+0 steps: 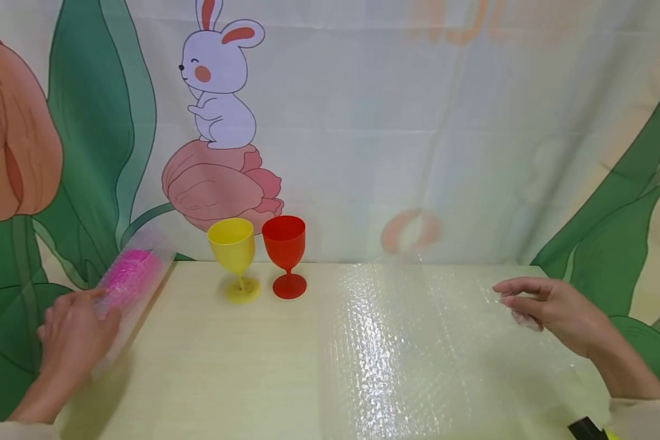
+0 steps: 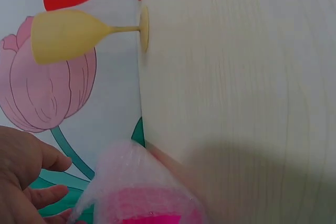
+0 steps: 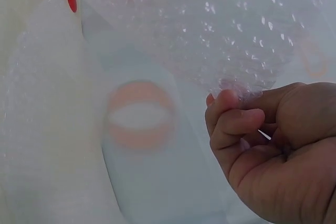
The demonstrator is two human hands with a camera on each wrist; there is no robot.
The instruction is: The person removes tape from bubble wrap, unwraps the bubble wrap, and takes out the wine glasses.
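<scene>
A sheet of clear bubble wrap (image 1: 385, 354) spreads over the right half of the table. My right hand (image 1: 561, 311) pinches an edge of it between thumb and fingers; the right wrist view shows the wrap (image 3: 231, 35) rising from the fingertips of that hand (image 3: 273, 140). At the far left lies a pink bundle (image 1: 132, 272) covered in clear plastic, with my left hand (image 1: 77, 336) curled over its near end. In the left wrist view, the fingers of this hand (image 2: 31, 177) are bent beside the plastic around the bundle (image 2: 142, 203).
A yellow goblet (image 1: 233, 250) and a red goblet (image 1: 285, 244) stand upright side by side at the table's back edge. Behind them hangs a printed cloth (image 1: 352, 122). A black and yellow object (image 1: 587, 428) is partly visible at the lower right.
</scene>
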